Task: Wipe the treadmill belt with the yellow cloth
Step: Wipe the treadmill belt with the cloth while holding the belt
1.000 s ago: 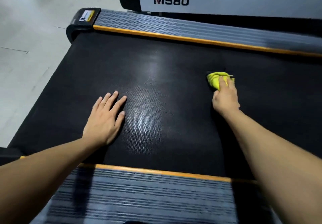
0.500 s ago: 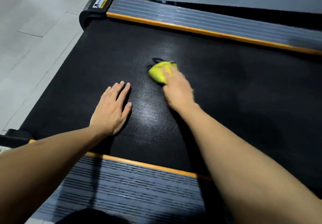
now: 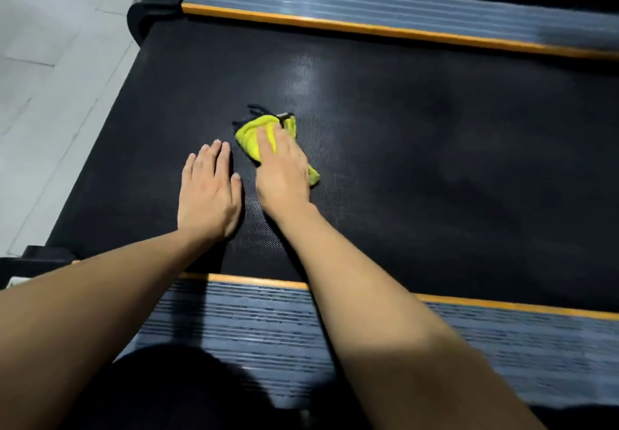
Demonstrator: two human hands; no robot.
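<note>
Half yellow cloth (image 3: 249, 136) hidden under right hand (image 3: 283, 175) on belt (image 3: 435, 161)

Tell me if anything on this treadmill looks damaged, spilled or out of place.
Nothing stands out. The treadmill belt looks intact; the right hand presses the yellow cloth onto it, and the left hand rests flat beside it.

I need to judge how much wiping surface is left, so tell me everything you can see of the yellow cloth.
The yellow cloth is a bright yellow-green soft fabric, bunched rather than spread flat. It lies on the black treadmill belt, near its middle. The right hand presses on it, fingers extended over it; cloth shows beyond the fingertips and beside the palm. The left hand rests flat on the belt beside it, not touching.
</note>
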